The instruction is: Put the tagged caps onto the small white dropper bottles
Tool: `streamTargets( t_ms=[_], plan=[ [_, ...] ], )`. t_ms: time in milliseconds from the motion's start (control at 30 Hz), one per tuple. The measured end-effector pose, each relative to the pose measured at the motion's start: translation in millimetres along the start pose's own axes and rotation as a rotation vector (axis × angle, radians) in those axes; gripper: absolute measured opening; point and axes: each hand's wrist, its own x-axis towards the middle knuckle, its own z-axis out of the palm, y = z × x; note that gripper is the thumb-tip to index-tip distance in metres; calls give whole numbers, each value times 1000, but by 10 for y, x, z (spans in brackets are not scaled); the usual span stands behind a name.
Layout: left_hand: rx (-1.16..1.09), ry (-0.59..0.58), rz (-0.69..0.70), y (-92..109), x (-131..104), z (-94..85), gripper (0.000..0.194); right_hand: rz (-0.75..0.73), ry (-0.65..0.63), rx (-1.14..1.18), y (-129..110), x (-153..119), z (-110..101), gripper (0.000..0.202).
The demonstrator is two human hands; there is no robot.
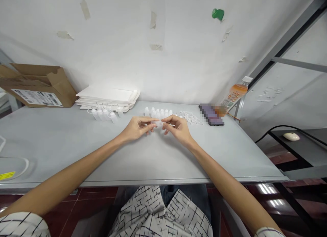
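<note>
Over the middle of the grey table, my left hand is closed on a small translucent plastic bottle, tilted on its side. The fingers of my right hand are pinched at the bottle's right end; a bit of white shows there, too small to name. Just behind both hands stand several similar small bottles in rows. To their right lies a loose pile of thin white plastic pieces. Farther left is another group of small bottles, some with ring-like straps at their tops.
A stack of white envelopes or sheets lies by the wall, beside an open cardboard box. At the right are a phone and a bottle of orange drink. A white cable with a yellow tag lies front left.
</note>
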Motion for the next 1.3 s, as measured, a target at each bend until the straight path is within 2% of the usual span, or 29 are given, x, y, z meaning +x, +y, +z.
streamTargets(
  t_ms=[200,367,500,733,967,1300],
  plan=[
    [-54,-7,-78,-2,-1,37,49,15,-6,-34,6,16,-17,19],
    [-138,8,-140,-36,20,81,47,4,-2,-43,15,28,-11,23],
    [-228,-38,-185,-63,27,84,43,3,-1,-46,13,24,-7,27],
    [-265,-65,-173,-30,16,59,37,53,-30,-102,-34,11,-20,28],
    [-224,-84,-161,-51,24,41,41,103,-147,-53,-20,7,-46,24],
    [-145,-56,-99,-31,4,46,44,63,-127,13,-25,-15,-29,23]
  ],
)
